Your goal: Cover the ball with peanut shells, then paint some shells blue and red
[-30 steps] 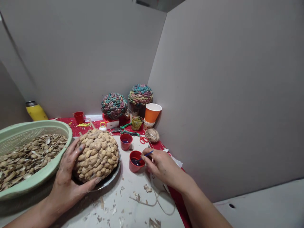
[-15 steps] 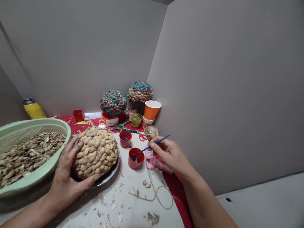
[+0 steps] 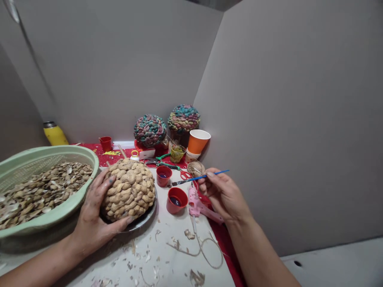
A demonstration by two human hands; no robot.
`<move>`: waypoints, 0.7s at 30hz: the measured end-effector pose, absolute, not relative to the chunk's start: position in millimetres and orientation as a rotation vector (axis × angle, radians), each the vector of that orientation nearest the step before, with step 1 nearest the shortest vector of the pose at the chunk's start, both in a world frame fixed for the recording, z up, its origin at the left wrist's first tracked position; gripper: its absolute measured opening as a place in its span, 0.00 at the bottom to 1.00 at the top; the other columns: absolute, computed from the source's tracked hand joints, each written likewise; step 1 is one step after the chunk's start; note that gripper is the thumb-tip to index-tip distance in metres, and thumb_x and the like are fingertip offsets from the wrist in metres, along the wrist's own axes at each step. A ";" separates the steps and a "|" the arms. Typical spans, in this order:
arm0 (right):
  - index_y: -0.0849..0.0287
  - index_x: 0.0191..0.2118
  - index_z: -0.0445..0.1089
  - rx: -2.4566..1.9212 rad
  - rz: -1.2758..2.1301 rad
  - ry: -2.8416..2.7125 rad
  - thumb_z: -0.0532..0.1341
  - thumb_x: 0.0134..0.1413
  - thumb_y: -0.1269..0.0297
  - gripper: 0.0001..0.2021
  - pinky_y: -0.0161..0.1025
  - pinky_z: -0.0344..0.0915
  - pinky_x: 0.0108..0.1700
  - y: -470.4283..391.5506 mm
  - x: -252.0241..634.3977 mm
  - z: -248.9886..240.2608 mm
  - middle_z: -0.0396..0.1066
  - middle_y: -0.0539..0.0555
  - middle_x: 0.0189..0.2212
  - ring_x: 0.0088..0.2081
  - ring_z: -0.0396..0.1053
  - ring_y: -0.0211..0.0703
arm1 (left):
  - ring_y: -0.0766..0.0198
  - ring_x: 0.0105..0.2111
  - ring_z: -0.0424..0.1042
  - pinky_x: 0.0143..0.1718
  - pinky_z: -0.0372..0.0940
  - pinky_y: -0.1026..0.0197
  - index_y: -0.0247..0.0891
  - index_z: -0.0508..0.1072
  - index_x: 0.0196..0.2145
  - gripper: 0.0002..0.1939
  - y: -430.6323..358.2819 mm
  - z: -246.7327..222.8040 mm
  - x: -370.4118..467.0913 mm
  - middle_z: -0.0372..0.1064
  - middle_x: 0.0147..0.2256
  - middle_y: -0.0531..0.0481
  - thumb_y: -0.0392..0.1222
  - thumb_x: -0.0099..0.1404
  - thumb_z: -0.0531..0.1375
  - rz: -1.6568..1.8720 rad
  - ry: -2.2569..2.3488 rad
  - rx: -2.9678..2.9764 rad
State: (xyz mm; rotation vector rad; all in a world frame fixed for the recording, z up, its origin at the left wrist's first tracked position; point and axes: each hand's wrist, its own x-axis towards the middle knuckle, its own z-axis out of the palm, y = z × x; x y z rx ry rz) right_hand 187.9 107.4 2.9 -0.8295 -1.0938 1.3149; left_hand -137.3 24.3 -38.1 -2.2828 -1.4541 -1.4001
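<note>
A ball covered in bare tan peanut shells (image 3: 130,191) rests in a shallow metal dish (image 3: 146,221). My left hand (image 3: 97,209) grips its left side, the thumb along the lower front and paint on the fingers. Between the thumb and fingers of my right hand (image 3: 223,193) is a thin blue paintbrush (image 3: 194,179), held nearly level with its dark bristles pointing left. Below the bristles stands a red cup (image 3: 177,201) of dark liquid. Behind it is a second red cup (image 3: 164,176), also with dark liquid.
A green basket (image 3: 89,171) of peanut shells stands at the left. A pink glue gun (image 3: 200,207) lies by my right hand. Two painted shell balls (image 3: 149,129), an orange paper cup (image 3: 199,141), scissors (image 3: 185,174) and pliers (image 3: 163,162) are at the back. Shell scraps litter the front.
The paintbrush has risen out of the nearer red cup and now hangs level above it. My left hand still holds the peanut-shell ball. The whole view has shifted slightly.
</note>
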 end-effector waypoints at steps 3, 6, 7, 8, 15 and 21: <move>0.58 0.31 0.71 -0.723 1.424 -1.033 0.74 0.47 0.57 0.14 0.29 0.69 0.24 88.9 163.6 -1.2 0.76 0.49 0.22 0.20 0.71 0.34 | 0.40 0.68 0.52 0.65 0.52 0.32 0.51 0.50 0.68 0.46 22.9 -37.6 -136.3 0.48 0.70 0.40 0.44 0.58 0.70 -1.399 -1.469 -2.286; 0.58 0.32 0.72 -0.693 1.421 -1.068 0.72 0.50 0.55 0.14 0.32 0.71 0.25 73.3 143.5 -8.0 0.77 0.51 0.23 0.21 0.72 0.37 | 0.40 0.68 0.51 0.65 0.52 0.32 0.50 0.50 0.68 0.46 22.6 -37.2 -135.3 0.47 0.70 0.38 0.43 0.59 0.69 -1.398 -1.478 -2.291; 0.58 0.32 0.72 -0.690 1.399 -1.096 0.71 0.51 0.54 0.14 0.33 0.71 0.25 69.9 139.2 -10.4 0.77 0.51 0.24 0.21 0.73 0.37 | 0.40 0.68 0.51 0.65 0.52 0.32 0.50 0.50 0.68 0.46 22.6 -37.1 -135.1 0.47 0.70 0.38 0.43 0.59 0.69 -1.396 -1.479 -2.290; 0.58 0.33 0.72 -0.691 1.373 -1.126 0.71 0.52 0.53 0.14 0.33 0.71 0.25 67.5 136.2 -12.9 0.78 0.52 0.24 0.22 0.73 0.38 | 0.40 0.69 0.51 0.65 0.52 0.32 0.50 0.50 0.68 0.47 22.7 -37.1 -135.1 0.47 0.70 0.39 0.43 0.58 0.69 -1.394 -1.482 -2.287; 0.58 0.36 0.73 -0.725 1.282 -1.250 0.67 0.59 0.53 0.12 0.34 0.72 0.30 63.5 131.6 -25.8 0.79 0.53 0.28 0.27 0.76 0.40 | 0.40 0.69 0.50 0.66 0.52 0.32 0.50 0.50 0.68 0.46 23.1 -37.9 -135.7 0.46 0.70 0.38 0.43 0.59 0.69 -1.405 -1.474 -2.298; 0.58 0.36 0.74 -0.748 1.191 -1.290 0.66 0.60 0.54 0.11 0.33 0.73 0.29 65.6 129.6 -26.5 0.79 0.53 0.27 0.27 0.76 0.40 | 0.39 0.68 0.50 0.65 0.52 0.31 0.50 0.50 0.68 0.46 23.7 -36.4 -135.0 0.46 0.70 0.39 0.43 0.59 0.69 -1.399 -1.464 -2.299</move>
